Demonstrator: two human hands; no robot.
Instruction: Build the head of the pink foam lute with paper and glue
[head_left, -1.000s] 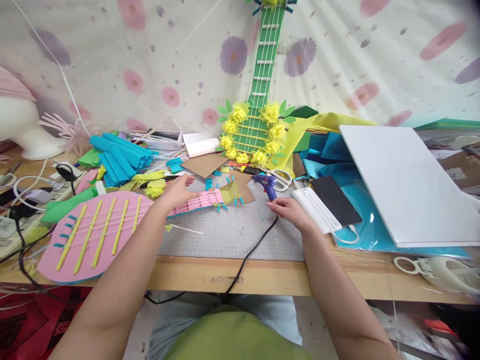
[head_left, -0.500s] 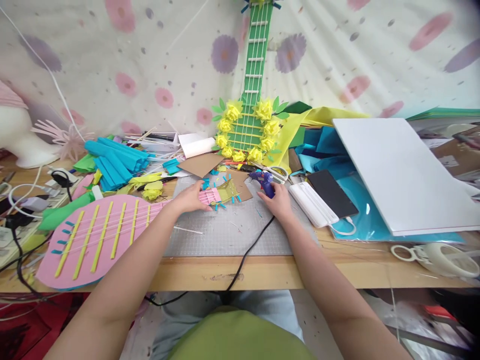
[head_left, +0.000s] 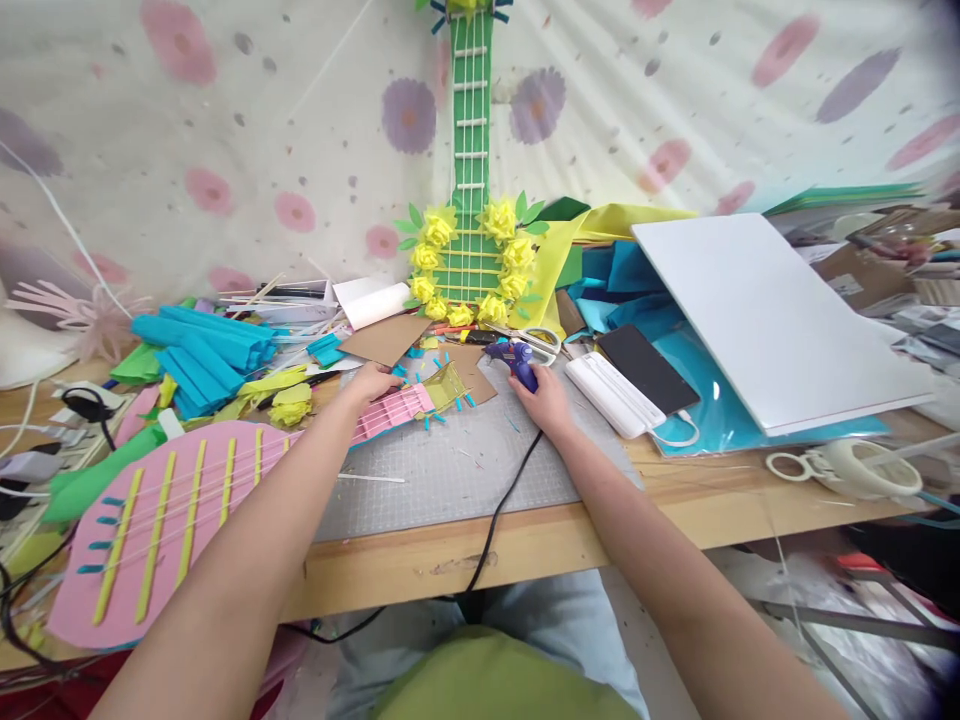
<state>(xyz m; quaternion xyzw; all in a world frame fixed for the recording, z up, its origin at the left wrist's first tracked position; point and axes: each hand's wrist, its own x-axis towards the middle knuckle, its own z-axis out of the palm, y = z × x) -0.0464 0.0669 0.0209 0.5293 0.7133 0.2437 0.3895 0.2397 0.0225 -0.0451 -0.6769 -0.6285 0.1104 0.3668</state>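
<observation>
A pink paper guitar (head_left: 150, 510) with yellow bars lies across the desk, its neck pointing right to a yellowish head with blue pegs (head_left: 444, 388). My left hand (head_left: 369, 384) rests curled on the pink neck and holds it down. My right hand (head_left: 546, 398) is wrapped round the handle of a blue glue gun (head_left: 519, 358), whose black cord (head_left: 499, 500) runs off the desk's front edge. Both lie on a grey cutting mat (head_left: 465, 465).
A green paper guitar with yellow flowers (head_left: 466, 255) leans on the flowered cloth behind. Scissors (head_left: 541, 342), a white case (head_left: 611, 393), a dark phone (head_left: 646, 366) and a white board (head_left: 765, 315) lie to the right. Blue paper rolls (head_left: 202, 345) and cables crowd the left.
My right hand moved up from the cord and closed on the glue gun. My left hand slid along the pink neck. The view swung to the right.
</observation>
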